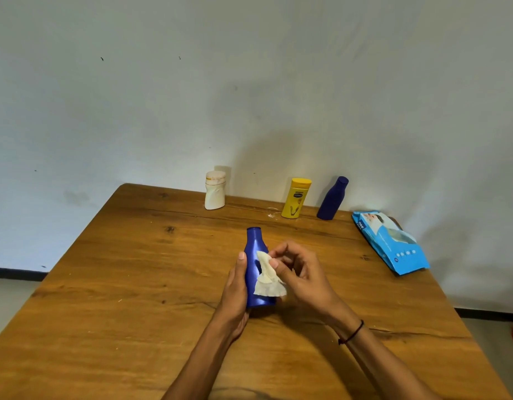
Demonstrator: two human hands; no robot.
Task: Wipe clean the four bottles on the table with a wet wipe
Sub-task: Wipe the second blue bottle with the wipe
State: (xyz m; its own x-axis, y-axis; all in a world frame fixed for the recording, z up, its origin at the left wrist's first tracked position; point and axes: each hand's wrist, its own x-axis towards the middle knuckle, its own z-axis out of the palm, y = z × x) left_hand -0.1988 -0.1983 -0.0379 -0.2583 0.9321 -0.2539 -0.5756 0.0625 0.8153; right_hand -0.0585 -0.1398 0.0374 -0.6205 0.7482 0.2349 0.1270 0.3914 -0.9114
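Bottles, four of them, are sitting on the wooden table [134,284], the biggest thing in front of me, its far edge running against a pale wall. Taking the blue bottle [256,246] in my hands as the landmark: the blue wet-wipe pack [393,249] is lying flat to its right, close to the table's right edge and well apart from it. Beyond it, along the far edge, three bottles are standing in a row: the dark blue bottle [331,202] to the far right (it looks tilted, though the wide lens may be doing that), the yellow bottle [295,202] just left of that one, and the white bottle [215,192] farther left, set apart from the other two.

The blue bottle itself is standing upright near the middle of the table, its base down at the wood, though I cannot tell if it is touching. My left hand [235,293] is wrapping around its left side, thumb lying up along the body. My right hand [301,272] is pinching the crumpled wet wipe [268,280] between thumb and fingertips and pressing it against the bottle's right flank. A thin dark band [354,332] is circling my right wrist.
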